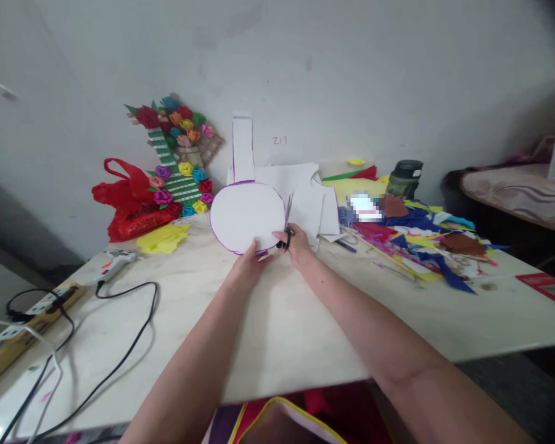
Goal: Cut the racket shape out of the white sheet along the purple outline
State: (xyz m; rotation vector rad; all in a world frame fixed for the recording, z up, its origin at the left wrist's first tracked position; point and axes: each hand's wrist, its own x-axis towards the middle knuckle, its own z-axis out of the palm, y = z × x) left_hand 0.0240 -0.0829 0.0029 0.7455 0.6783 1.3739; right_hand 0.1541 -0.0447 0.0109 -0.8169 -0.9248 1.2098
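A white paper cutout (247, 216) with a rounded body, a long upright neck and a purple outline is held up above the table. My left hand (250, 262) grips its lower edge, thumb on the front face. In my right hand (298, 243) is a pair of scissors (288, 219), fingers in the black handles and blades pointing up beside the cutout's right edge. Whether the blades touch the paper I cannot tell. Behind the cutout lie white paper sheets (303, 194), some with purple lines.
Left stand a flower-decorated craft piece (178, 160), a red bag (129, 203), yellow paper (164, 239), a glue gun (113, 265) and a power strip (41, 314) with cables. Right are coloured scraps (425, 240), a blurred phone (364, 208), a dark green jar (403, 179) and a pen (345, 246).
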